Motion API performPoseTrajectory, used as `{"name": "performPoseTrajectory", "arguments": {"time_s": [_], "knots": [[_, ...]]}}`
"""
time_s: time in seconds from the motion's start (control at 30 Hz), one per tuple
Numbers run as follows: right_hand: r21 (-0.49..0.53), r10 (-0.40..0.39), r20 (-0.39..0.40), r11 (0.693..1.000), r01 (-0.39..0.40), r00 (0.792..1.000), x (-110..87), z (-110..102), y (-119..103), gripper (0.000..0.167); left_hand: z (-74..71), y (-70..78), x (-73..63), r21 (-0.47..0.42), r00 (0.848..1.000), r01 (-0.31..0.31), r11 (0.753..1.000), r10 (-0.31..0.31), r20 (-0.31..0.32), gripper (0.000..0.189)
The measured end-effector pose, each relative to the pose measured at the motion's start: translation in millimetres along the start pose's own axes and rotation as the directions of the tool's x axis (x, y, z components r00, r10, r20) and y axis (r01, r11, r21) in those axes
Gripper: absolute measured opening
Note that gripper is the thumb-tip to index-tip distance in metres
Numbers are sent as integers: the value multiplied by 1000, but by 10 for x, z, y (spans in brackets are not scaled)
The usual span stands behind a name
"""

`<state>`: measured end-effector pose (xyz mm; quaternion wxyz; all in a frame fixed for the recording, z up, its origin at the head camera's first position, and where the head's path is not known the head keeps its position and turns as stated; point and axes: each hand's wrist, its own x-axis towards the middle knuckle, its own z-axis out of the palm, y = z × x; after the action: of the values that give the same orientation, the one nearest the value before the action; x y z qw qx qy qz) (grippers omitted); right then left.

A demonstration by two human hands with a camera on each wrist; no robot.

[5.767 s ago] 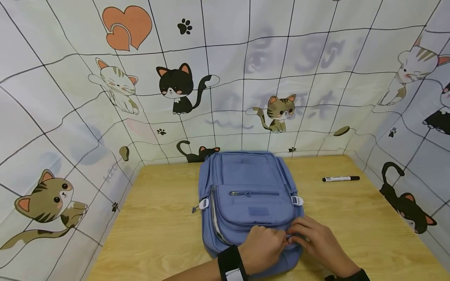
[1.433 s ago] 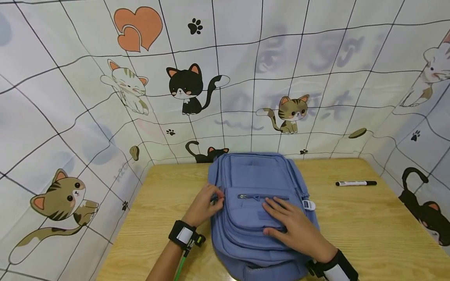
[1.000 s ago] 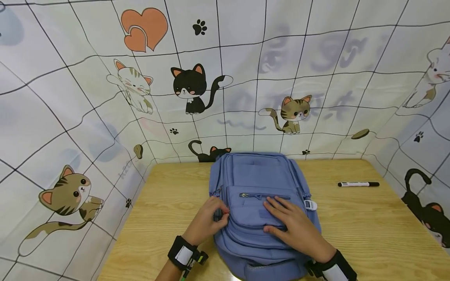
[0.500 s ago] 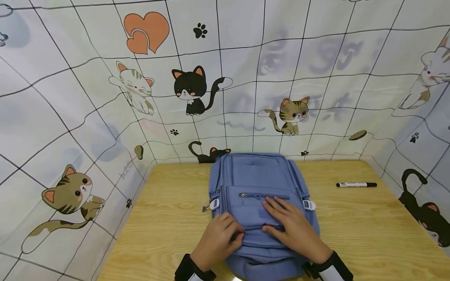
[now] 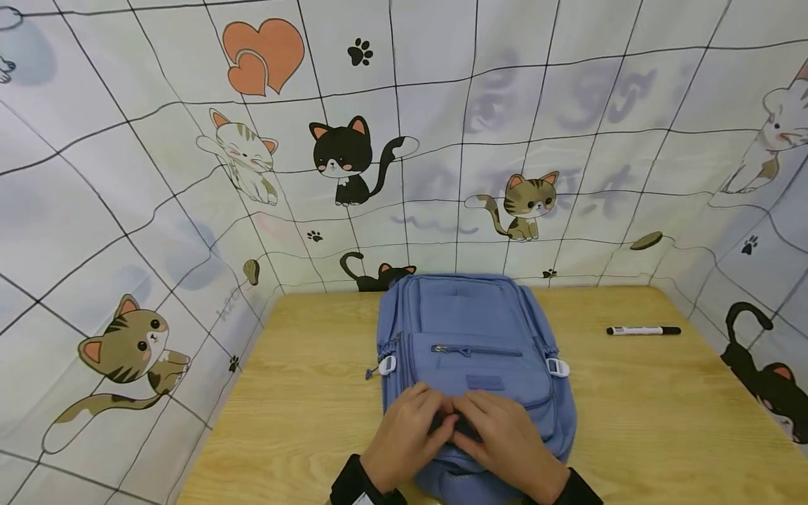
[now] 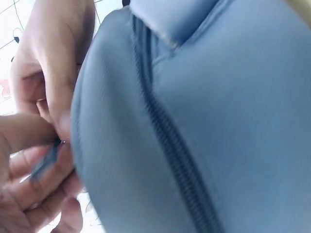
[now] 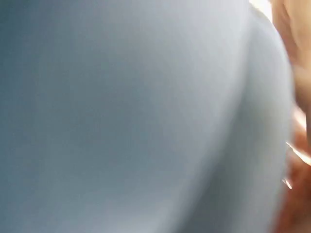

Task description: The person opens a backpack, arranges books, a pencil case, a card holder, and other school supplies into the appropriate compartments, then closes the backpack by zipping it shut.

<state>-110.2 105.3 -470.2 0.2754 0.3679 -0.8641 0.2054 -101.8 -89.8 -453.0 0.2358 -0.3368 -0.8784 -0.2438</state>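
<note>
A blue backpack (image 5: 463, 308) lies on the table with its front pockets facing up. Over its lower front pocket, both hands meet fingertip to fingertip. My left hand (image 5: 413, 431) pinches a small blue zipper pull (image 6: 46, 162), visible between the fingers in the left wrist view. Thumb and curled fingers of my right hand (image 5: 508, 435) pinch the pocket's edge right beside it. A dark zipper track (image 6: 170, 141) runs along the bag in the left wrist view. In the right wrist view blurred blue fabric (image 7: 126, 116) covers most of the picture.
A black-and-white marker (image 5: 644, 331) lies on the wooden table (image 5: 315, 379) right of the backpack. White buckles (image 5: 558, 367) sit on the bag's sides. Behind the table hangs a white cloth (image 5: 435, 105) with gridlines and printed cats.
My left hand has moved down the pocket's left side and round to its lower front edge. My right hand has left its flat rest on the pocket and joined the left.
</note>
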Motion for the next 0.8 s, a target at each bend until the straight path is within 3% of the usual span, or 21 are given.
{"name": "performPoseTrajectory", "arguments": {"time_s": [0.13, 0.33, 0.47, 0.6, 0.8], "knots": [[3, 50, -5, 999, -50, 999, 31, 24, -57, 14, -65, -36, 62, -69, 1000, -24, 997, 24, 1, 3], [59, 142, 83, 987, -147, 986, 104, 5, -52, 12, -85, -258, 125, -146, 990, -138, 980, 131, -54, 16], [81, 223, 171, 968, -239, 960, 112, -23, -47, 16, -33, -433, 148, -128, 984, -166, 978, 173, 45, 23], [74, 284, 195, 950, -302, 939, 75, -75, -36, 18, 15, -543, 151, -91, 972, -187, 978, 197, 124, 17], [87, 361, 175, 921, -380, 916, -18, -230, 60, 14, 49, -571, 162, -133, 974, -209, 969, 218, 55, 7]]}}
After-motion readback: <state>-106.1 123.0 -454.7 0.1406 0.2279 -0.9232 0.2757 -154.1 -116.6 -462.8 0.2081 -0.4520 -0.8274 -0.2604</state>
